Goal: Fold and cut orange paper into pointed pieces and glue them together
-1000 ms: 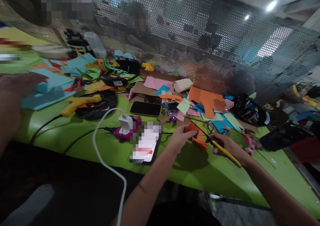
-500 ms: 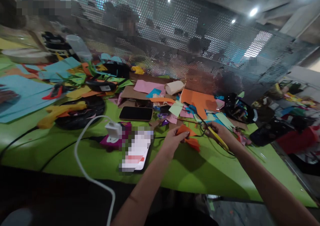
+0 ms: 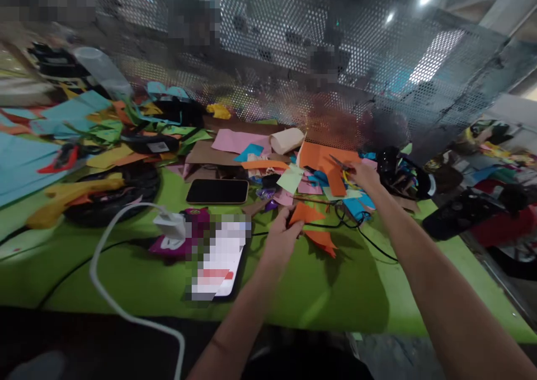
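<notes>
My left hand (image 3: 286,230) pinches a cut piece of orange paper (image 3: 309,214) above the green table. Its lower flap (image 3: 322,242) hangs apart from the upper one. Farther out, my right hand (image 3: 364,176) is closed around the yellow handle of a pair of scissors (image 3: 338,163). The blades point left, over a large orange sheet (image 3: 319,155) among the scraps. My fingers partly hide the handle. Below that hand, a thin black cable (image 3: 342,215) loops across the table.
A dark-screened phone (image 3: 217,191), a lit phone (image 3: 220,259) and a white charger (image 3: 171,227) lie left of my hands. Farther left is a yellow glue gun (image 3: 75,196). A cardboard tube (image 3: 287,141) lies among coloured paper before a perforated metal screen (image 3: 268,61).
My right hand has moved away from me with the scissors, from beside the orange paper to the scrap pile. My left hand keeps the orange paper. The view has shifted slightly.
</notes>
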Motion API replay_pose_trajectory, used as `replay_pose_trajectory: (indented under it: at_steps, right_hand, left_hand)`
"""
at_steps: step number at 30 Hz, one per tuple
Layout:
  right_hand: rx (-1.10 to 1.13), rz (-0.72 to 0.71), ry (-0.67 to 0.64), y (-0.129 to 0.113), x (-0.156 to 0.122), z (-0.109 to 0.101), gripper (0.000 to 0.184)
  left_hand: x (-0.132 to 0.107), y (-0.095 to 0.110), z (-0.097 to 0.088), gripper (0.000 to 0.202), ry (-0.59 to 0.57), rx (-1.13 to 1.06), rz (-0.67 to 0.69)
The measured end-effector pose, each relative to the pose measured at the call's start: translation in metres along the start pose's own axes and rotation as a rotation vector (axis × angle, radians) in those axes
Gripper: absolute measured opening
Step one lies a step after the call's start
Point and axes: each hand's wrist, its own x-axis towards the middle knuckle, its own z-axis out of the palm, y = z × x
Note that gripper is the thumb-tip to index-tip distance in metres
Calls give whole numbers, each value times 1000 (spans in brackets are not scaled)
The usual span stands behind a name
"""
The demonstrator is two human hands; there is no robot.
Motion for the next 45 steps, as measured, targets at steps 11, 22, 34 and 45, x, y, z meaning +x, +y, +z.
replay_pose_trajectory:
  at_steps: [11,22,34,45]
  right_hand:
    - [148,-477,-171,-62,-157,-13,16]
    - [781,-120,-163,-56,-171,-7,11]
    - [1008,-131,-194,-62,-179,-13,22]
    - [1025,-161,-254,-68,-186,-15,27]
  left_hand:
    - [0,3,-2,15,77,-8,65]
    - [0,-4,0,8,-207,176,72]
    - [0,-12,1,36,-127,306,203]
    - [-4,-4,3,3,-187,540,225]
